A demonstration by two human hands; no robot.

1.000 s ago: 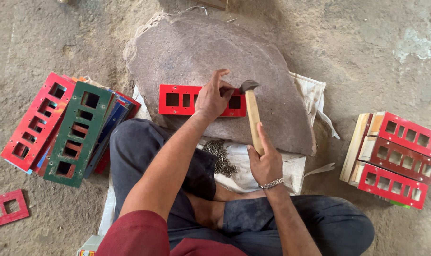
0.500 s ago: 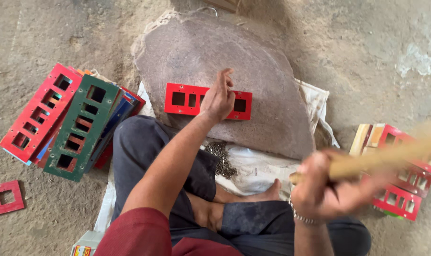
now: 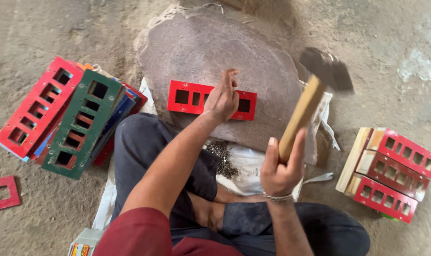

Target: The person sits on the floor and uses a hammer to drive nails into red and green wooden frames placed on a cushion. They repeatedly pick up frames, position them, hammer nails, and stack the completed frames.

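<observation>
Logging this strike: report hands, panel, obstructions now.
Left hand pressing the red panel on the flat stone. Right hand gripping the hammer, head raised clear of the stone. Nothing between hammer and panel.

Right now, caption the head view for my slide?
Left hand steadies a red cut-out panel on a flat stone; right hand raises a hammer.

Premises: an informal floor-level workshop. Work is carried out seated on a bare, dusty concrete floor (image 3: 405,42). A flat stone slab (image 3: 215,52) at 12 o'clock serves as the work surface. Stacks of painted cut-out panels (image 3: 63,116) lie at 9 o'clock; finished wooden boxes (image 3: 391,173) at 3 o'clock. A pile of small nails (image 3: 222,156) lies on a cloth (image 3: 253,166).
</observation>
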